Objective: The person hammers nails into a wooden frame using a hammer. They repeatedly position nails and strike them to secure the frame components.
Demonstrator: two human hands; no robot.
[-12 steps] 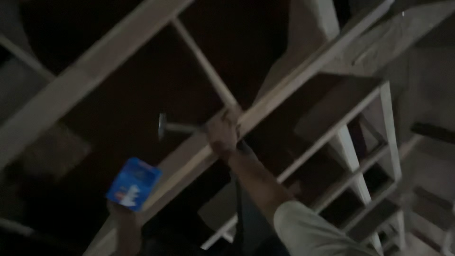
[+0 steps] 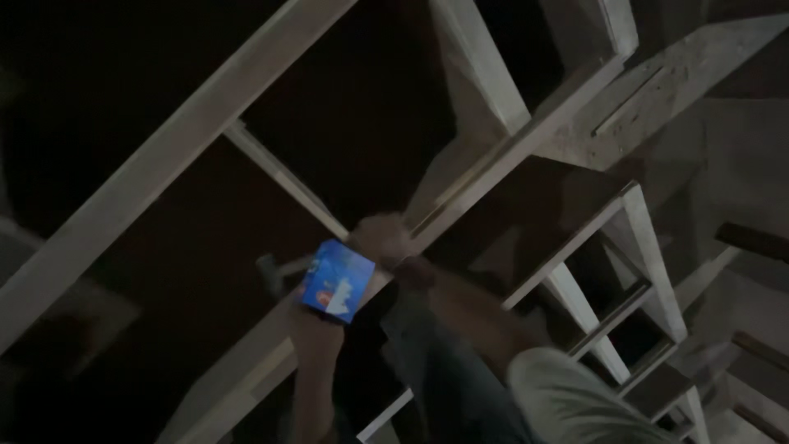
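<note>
Two bare forearms in dim light — the right arm [image 2: 485,321] wears a pale, light-coloured short sleeve [image 2: 575,399] — loose, ending above the elbow.

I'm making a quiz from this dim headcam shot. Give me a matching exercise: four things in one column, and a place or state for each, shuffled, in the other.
Things:
1. small blue cardboard box
2. metal-headed hammer
3. long pale wooden beam
4. light-coloured sleeve

Places or states:
A. runs diagonally across the upper left
B. held up in the left hand
C. at the bottom right, on the right arm
D. gripped by the right hand, head poking out left of the box

Pairs: 1-B, 2-D, 3-A, 4-C
</note>
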